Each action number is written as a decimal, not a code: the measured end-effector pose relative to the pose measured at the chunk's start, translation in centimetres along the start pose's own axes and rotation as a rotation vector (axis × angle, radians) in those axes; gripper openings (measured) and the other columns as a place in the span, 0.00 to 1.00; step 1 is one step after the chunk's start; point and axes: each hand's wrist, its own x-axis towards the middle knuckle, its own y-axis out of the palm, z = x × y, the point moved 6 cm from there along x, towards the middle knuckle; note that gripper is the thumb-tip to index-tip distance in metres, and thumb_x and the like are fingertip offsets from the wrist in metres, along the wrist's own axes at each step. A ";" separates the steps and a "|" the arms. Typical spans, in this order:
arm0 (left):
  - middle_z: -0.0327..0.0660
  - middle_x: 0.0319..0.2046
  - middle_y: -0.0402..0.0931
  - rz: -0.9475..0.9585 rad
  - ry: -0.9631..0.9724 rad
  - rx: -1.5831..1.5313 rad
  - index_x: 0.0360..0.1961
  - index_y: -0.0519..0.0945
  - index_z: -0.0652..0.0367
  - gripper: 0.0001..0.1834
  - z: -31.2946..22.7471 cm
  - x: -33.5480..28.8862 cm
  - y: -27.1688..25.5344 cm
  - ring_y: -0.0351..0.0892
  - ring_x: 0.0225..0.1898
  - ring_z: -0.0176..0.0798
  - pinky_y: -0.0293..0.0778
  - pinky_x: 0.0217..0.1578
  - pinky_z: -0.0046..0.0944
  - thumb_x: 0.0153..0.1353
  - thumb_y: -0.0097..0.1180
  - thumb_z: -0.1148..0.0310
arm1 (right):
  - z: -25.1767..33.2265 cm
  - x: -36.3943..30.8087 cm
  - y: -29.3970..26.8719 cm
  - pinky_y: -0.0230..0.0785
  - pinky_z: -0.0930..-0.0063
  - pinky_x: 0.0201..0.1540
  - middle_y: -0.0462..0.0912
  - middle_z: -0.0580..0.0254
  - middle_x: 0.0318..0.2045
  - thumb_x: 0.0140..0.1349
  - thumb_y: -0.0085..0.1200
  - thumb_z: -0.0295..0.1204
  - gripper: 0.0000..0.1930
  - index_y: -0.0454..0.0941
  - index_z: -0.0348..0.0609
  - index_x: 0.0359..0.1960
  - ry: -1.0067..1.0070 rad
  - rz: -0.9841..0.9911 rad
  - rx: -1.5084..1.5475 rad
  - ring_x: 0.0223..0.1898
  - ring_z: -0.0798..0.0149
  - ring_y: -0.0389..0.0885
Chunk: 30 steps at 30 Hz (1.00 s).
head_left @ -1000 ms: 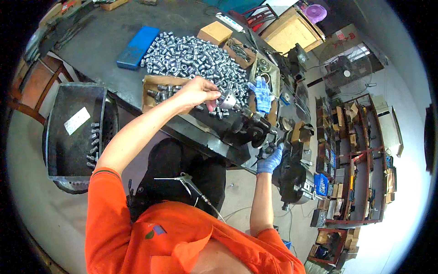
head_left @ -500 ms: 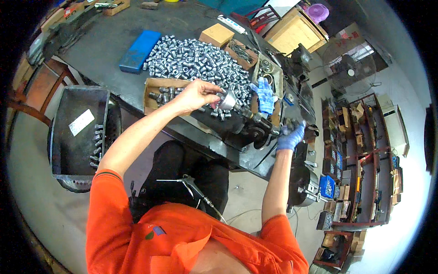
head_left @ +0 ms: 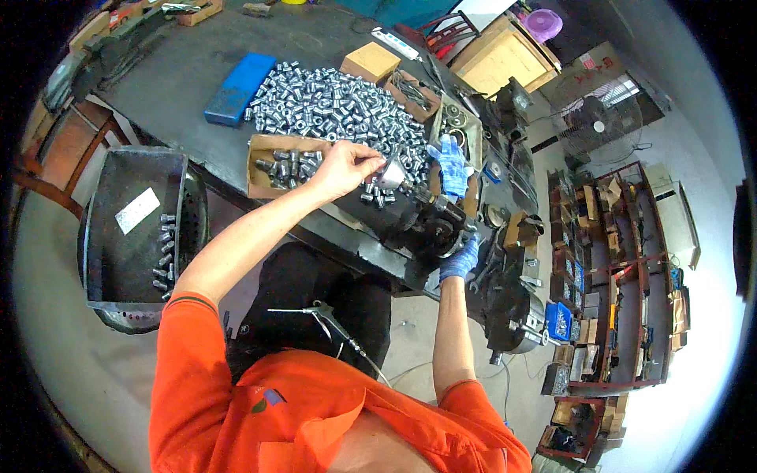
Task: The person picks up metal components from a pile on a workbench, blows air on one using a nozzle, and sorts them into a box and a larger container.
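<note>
Chuck point(head_left: 392, 175) sitting just right of center in the frame, silvery and slanted, at the upper-left end of a dark bench machine point(head_left: 418, 225). Long axis running from upper left to lower right, so pointing away from the left hand point(head_left: 349, 169) and down toward the machine. Lying right off the left fingertips, pretty much touching. Left hand clearly nearer, bare, thumb and fingers bunched narrow at the chuck's outer end. Can't tell whether pinching some small part there or just touching, sorry.

Right hand point(head_left: 459, 258) farther off, lower right of center, in a blue glove, just beside the machine's lower-right end. Fingers mostly hidden, so can't tell how wide or tight, or on what.

Now for the count: one chuck, one machine, two hands. One loose blue glove point(head_left: 451, 167) right of the chuck. One blue case point(head_left: 239, 89), upper left of center. One big heap of shiny metal sleeves point(head_left: 331, 102) at upper center, way too many to count. One open cardboard box point(head_left: 264, 189) left of the bare hand, with dark fittings inside, too jumbled for a number. One metal bin point(head_left: 126, 264) at far left, roughly eight fittings and one pale card point(head_left: 137, 210) in it. One air gun point(head_left: 322, 311), lower center.
</note>
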 end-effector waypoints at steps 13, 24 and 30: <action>0.36 0.22 0.74 -0.165 0.106 0.188 0.31 0.75 0.68 0.07 -1.3 -1.0 1.1 0.69 0.26 0.26 0.66 0.28 0.29 0.58 0.50 0.73 | 1.3 -3.2 -3.5 0.61 0.77 0.24 0.71 0.70 0.21 0.58 0.47 0.45 0.16 0.73 0.43 0.28 -0.085 -0.189 -0.126 0.21 0.72 0.65; 0.35 0.23 0.73 -0.128 -0.021 0.208 0.31 0.75 0.66 0.07 -0.7 0.5 1.9 0.68 0.26 0.25 0.65 0.28 0.28 0.58 0.50 0.71 | -0.1 9.6 -3.3 0.65 0.73 0.31 0.75 0.67 0.25 0.58 0.48 0.38 0.12 0.77 0.43 0.32 -0.069 0.075 -0.154 0.23 0.70 0.70; 0.40 0.22 0.75 -0.188 -0.046 0.129 0.31 0.77 0.66 0.09 -0.2 0.3 1.2 0.69 0.23 0.29 0.66 0.25 0.31 0.57 0.51 0.69 | 3.2 8.3 -0.2 0.68 0.72 0.29 0.77 0.63 0.29 0.60 0.46 0.45 0.19 0.77 0.40 0.34 -0.242 -0.167 -0.359 0.25 0.68 0.73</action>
